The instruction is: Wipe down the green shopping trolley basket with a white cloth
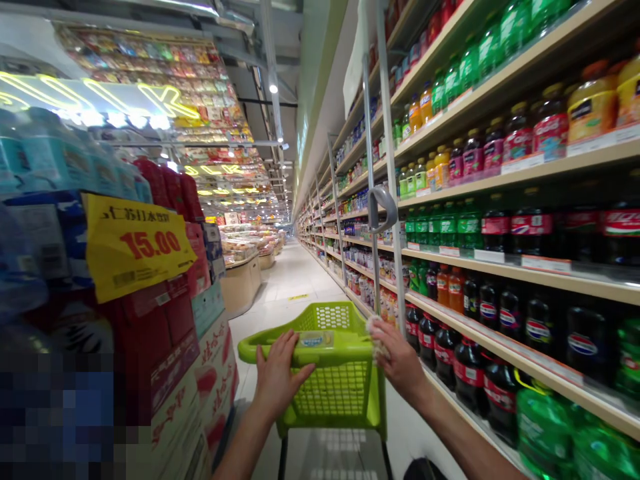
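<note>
A lime-green plastic shopping cart [330, 395] stands right in front of me, its basket pierced like a grid. My left hand [277, 375] rests over the left part of its handle [345, 356], fingers laid across the top and thumb along the near side. At the right end of the handle, my right hand [401, 363] is closed around a crumpled whitish cloth or tissue [379, 341]. Whether the right fingers also grip the cart is hidden. A small label [315, 340] sits on the handle between my hands.
Shelves [515, 270] of bottled drinks line the right side, with a grey pole-mounted handle [382, 209] in front. Stacked drink boxes [170, 333] with a yellow price sign [137, 243] stand close on the left. A pale tiled aisle [295, 267] runs ahead past display counters [243, 283].
</note>
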Demonstrator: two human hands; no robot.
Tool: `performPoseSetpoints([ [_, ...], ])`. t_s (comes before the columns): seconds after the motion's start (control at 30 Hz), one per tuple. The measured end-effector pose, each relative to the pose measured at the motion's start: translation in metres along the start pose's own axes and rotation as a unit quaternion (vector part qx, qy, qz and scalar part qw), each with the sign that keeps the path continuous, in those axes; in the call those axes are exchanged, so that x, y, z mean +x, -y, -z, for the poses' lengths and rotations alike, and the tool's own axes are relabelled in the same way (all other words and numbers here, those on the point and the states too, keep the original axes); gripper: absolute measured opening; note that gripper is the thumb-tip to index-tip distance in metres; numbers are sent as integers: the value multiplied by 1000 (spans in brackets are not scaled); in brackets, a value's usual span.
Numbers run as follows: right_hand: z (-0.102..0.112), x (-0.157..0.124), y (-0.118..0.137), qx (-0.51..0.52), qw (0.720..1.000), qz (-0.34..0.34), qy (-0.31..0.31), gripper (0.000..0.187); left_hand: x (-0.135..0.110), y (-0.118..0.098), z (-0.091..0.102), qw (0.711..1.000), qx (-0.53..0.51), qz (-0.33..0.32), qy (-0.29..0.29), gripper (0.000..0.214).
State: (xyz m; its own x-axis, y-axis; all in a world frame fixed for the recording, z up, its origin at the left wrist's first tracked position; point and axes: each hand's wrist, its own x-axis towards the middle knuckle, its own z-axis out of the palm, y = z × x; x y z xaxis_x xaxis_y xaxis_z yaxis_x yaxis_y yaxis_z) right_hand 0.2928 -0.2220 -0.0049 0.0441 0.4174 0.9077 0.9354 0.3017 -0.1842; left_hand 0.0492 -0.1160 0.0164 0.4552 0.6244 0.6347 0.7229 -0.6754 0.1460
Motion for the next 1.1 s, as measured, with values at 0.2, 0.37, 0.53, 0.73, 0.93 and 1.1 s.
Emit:
performPoseSetpoints([
  [0.2,-1,30,-25,54,978,-191,61,23,2,-12,5,999,-11,27,19,47],
  [0.37,5,5,-18,69,993,-89,21,34,-2,-12,2,1000,-6,27,-6,45],
  [0.53,4,-12,13,47,998,49,-20,31,-4,-12,2,1000,1,24,3,47],
  [0.73,-28,6,52,-23,986,158,-41,32,-2,-12,1,1000,26,13,-7,46],
  [0.93,8,-7,0,-63,995,52,-66,36,-3,-14,-1,999,32,21,-17,45],
  [1.1,-32,-9,50,-37,988,134,-69,38,-3,-30,-9,999,38,25,-29,42],
])
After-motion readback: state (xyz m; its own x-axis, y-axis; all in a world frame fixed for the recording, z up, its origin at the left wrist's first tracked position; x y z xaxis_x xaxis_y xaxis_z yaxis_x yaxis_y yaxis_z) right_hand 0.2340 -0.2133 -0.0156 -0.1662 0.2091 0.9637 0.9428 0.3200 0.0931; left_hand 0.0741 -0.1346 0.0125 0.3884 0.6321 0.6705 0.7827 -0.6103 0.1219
